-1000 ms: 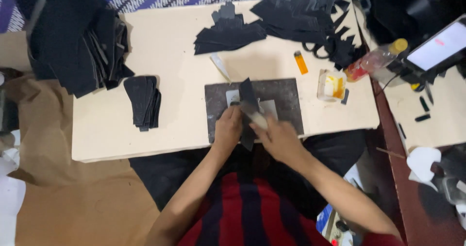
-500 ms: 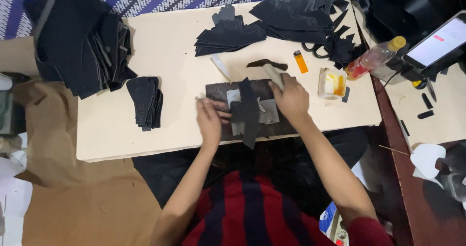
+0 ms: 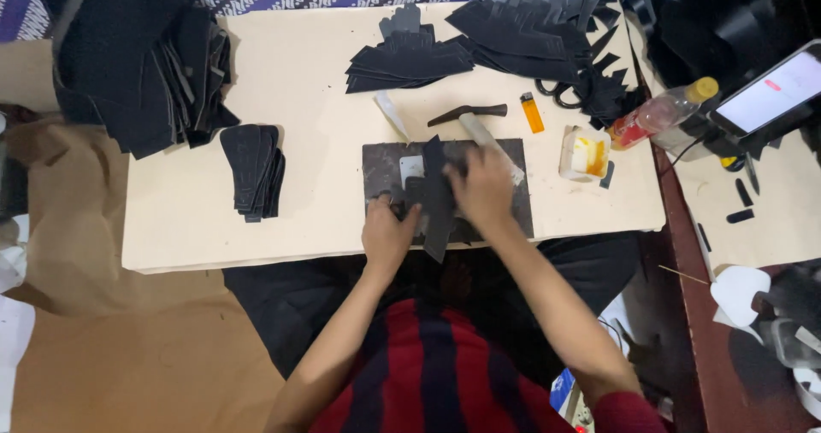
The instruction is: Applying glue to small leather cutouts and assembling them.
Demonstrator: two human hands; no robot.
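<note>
A long black cut leather piece [image 3: 436, 200] lies across a grey template [image 3: 410, 170] on a dark slab [image 3: 513, 206] at the table's near edge. My left hand [image 3: 386, 232] grips the piece's left side, fingers curled at its edge. From the right, my right hand [image 3: 483, 189] presses down on the same piece with fingers bent over it. A hammer [image 3: 479, 123] with a dark head and pale handle lies just beyond my right hand, partly on the slab, and neither hand holds it.
Stacks of black cut pieces [image 3: 409, 57] fill the table's far side, with a small pile [image 3: 252, 172] and a big heap [image 3: 137, 61] at the left. An orange lighter [image 3: 531, 112], glue tub [image 3: 586, 153], bottle [image 3: 658, 112] and phone [image 3: 770, 91] sit to the right.
My right hand has laid the hammer down beyond the slab and come back onto the black piece. My left hand has shifted slightly nearer, still on the piece.
</note>
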